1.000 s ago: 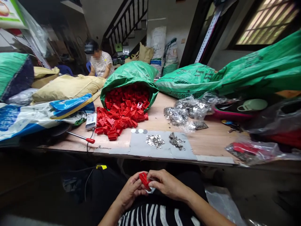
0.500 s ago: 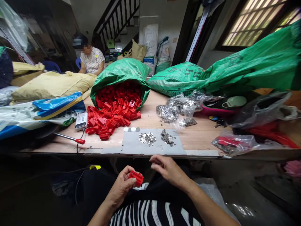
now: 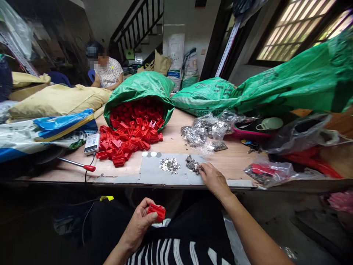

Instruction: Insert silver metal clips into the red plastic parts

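Observation:
My left hand (image 3: 141, 221) is closed around a red plastic case (image 3: 156, 212), held above my lap with its hollow side showing. Out at the table's near edge, my right hand (image 3: 213, 178) has its fingertips pinched at the right side of a small heap of dark metal pieces (image 3: 191, 163). Whatever those fingertips hold is too small to make out. Left of that heap lies a pile of brighter, flat metal pieces (image 3: 169, 166). Both piles rest on a grey mat (image 3: 150, 176).
A green sack (image 3: 143, 82) spills red plastic cases (image 3: 121, 145) onto the table. Clear bags of metal parts (image 3: 194, 135) lie behind the mat. A power bank (image 3: 92, 143) and a red-tipped lever (image 3: 88, 168) are on the left. Another person (image 3: 107, 73) sits across the table.
My right hand has moved forward and right, from above my lap to the dark metal heap. My left hand still holds the red case near the same spot.

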Demonstrator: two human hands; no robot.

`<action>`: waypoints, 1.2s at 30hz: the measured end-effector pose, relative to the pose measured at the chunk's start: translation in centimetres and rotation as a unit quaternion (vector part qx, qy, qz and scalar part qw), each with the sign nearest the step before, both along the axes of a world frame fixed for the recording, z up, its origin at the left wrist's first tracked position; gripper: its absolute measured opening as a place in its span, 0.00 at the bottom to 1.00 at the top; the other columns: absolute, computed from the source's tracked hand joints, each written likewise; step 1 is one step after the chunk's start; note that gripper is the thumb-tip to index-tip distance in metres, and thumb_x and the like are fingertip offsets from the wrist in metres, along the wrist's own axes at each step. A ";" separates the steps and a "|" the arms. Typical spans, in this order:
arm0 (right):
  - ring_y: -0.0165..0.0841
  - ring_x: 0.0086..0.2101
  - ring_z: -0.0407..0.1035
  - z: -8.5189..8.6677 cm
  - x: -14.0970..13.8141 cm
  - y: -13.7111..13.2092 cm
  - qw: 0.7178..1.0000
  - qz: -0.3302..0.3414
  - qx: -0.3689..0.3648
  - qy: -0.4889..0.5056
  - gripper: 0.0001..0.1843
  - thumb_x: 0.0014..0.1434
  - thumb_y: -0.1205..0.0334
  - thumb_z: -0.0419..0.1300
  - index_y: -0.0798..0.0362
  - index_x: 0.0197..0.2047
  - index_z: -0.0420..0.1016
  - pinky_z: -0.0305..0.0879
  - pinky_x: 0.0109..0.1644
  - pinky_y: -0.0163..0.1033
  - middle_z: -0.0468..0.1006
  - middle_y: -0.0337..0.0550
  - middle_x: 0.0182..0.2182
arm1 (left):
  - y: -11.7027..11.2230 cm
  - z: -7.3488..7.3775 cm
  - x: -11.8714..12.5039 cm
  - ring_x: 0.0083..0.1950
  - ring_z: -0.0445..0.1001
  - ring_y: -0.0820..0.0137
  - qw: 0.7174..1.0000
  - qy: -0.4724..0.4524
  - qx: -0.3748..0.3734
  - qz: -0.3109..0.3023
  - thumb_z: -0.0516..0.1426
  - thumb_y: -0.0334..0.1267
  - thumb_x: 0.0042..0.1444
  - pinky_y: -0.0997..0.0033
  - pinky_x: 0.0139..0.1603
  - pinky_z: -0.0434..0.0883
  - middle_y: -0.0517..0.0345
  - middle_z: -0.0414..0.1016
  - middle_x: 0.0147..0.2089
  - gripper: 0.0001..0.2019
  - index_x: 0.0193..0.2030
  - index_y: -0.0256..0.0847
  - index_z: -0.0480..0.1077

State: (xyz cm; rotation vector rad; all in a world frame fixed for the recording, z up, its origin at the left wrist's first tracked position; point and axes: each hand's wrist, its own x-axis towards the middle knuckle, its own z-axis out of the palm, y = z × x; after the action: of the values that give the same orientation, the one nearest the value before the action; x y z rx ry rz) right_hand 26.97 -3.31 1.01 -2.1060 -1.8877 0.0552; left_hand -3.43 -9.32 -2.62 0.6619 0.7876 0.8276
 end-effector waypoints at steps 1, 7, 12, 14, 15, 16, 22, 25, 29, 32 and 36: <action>0.37 0.39 0.71 0.0 0.0 0.2 1.000 -0.001 -0.002 -0.003 0.09 0.62 0.65 0.52 0.51 0.41 0.72 0.63 0.40 0.38 0.75 0.45 0.40 | -0.1 0.0 0.0 0.37 0.77 0.68 1.000 0.002 0.000 0.004 0.67 0.39 0.45 0.71 0.39 0.70 0.51 0.79 0.40 0.18 0.36 0.40 0.64; 0.36 0.38 0.71 0.0 0.5 1.0 1.000 -0.004 0.004 0.002 0.07 0.62 0.63 0.52 0.51 0.37 0.72 0.61 0.39 0.37 0.77 0.44 0.38 | -0.2 0.1 0.0 0.35 0.77 0.69 1.000 0.018 0.000 0.022 0.67 0.40 0.45 0.71 0.38 0.69 0.53 0.79 0.39 0.17 0.35 0.40 0.64; 0.37 0.36 0.73 0.5 1.4 0.9 0.998 -0.045 -0.032 0.039 0.08 0.62 0.60 0.52 0.50 0.37 0.72 0.60 0.37 0.37 0.79 0.43 0.36 | -0.2 0.1 0.2 0.34 0.76 0.70 0.999 0.014 -0.001 0.032 0.67 0.39 0.45 0.73 0.37 0.69 0.55 0.79 0.37 0.17 0.36 0.40 0.64; 0.37 0.35 0.73 0.6 1.6 0.7 0.995 -0.058 -0.050 0.061 0.08 0.61 0.59 0.52 0.49 0.37 0.72 0.60 0.36 0.37 0.80 0.41 0.33 | -0.2 0.2 0.2 0.34 0.76 0.71 0.999 0.015 0.001 0.033 0.67 0.39 0.46 0.73 0.37 0.69 0.55 0.79 0.36 0.16 0.36 0.39 0.64; 0.37 0.35 0.73 0.6 1.7 0.6 0.994 -0.063 -0.055 0.070 0.08 0.60 0.59 0.53 0.49 0.37 0.73 0.60 0.36 0.36 0.80 0.41 0.33 | -0.2 0.3 0.2 0.34 0.76 0.72 0.999 0.015 0.003 0.033 0.67 0.39 0.47 0.74 0.37 0.69 0.55 0.79 0.36 0.16 0.36 0.39 0.64; 0.37 0.35 0.73 0.6 1.7 0.5 0.993 -0.066 -0.056 0.078 0.08 0.59 0.59 0.54 0.49 0.38 0.73 0.60 0.36 0.36 0.80 0.41 0.32 | -0.3 0.4 0.2 0.34 0.75 0.72 0.999 0.015 0.004 0.033 0.66 0.38 0.47 0.74 0.38 0.69 0.56 0.79 0.36 0.16 0.36 0.39 0.64; 0.38 0.35 0.74 0.8 2.4 0.4 0.994 -0.066 -0.046 0.069 0.11 0.59 0.59 0.53 0.48 0.41 0.75 0.62 0.36 0.37 0.81 0.43 0.34 | -0.3 -0.2 0.1 0.35 0.76 0.72 0.999 0.015 0.019 0.037 0.66 0.38 0.48 0.74 0.40 0.69 0.54 0.80 0.38 0.16 0.40 0.39 0.66; 0.39 0.39 0.73 0.7 2.8 0.7 0.995 -0.041 -0.038 0.086 0.11 0.58 0.62 0.52 0.49 0.40 0.75 0.63 0.40 0.38 0.81 0.43 0.40 | -0.2 -0.4 0.0 0.35 0.76 0.73 0.998 0.032 0.035 0.040 0.66 0.37 0.48 0.75 0.40 0.69 0.53 0.80 0.39 0.16 0.42 0.38 0.68; 0.38 0.39 0.73 0.2 2.8 1.1 0.993 -0.015 -0.034 0.108 0.10 0.57 0.61 0.54 0.48 0.39 0.75 0.63 0.41 0.38 0.80 0.42 0.40 | 0.3 0.0 0.3 0.38 0.77 0.72 0.996 0.055 0.062 0.038 0.66 0.35 0.47 0.74 0.42 0.70 0.51 0.81 0.42 0.16 0.42 0.38 0.68; 0.36 0.36 0.73 0.0 2.8 1.2 0.994 -0.004 -0.025 0.110 0.08 0.56 0.61 0.54 0.48 0.35 0.74 0.63 0.39 0.38 0.80 0.41 0.37 | 1.0 1.0 0.8 0.40 0.78 0.70 0.992 0.074 0.093 0.049 0.67 0.35 0.45 0.72 0.44 0.72 0.50 0.81 0.43 0.17 0.41 0.38 0.68; 0.35 0.32 0.71 0.2 3.3 1.2 0.994 0.013 0.006 0.112 0.07 0.54 0.60 0.54 0.49 0.32 0.72 0.62 0.36 0.36 0.78 0.40 0.31 | 1.9 2.4 1.6 0.42 0.79 0.67 0.972 0.129 0.180 0.084 0.66 0.36 0.46 0.69 0.46 0.73 0.51 0.80 0.44 0.17 0.42 0.39 0.69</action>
State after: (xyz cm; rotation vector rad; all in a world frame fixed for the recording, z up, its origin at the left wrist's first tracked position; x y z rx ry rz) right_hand 30.31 -2.11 1.19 -1.9763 -1.7781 0.2735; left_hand -1.79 -7.38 -0.23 1.0512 0.9474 1.0649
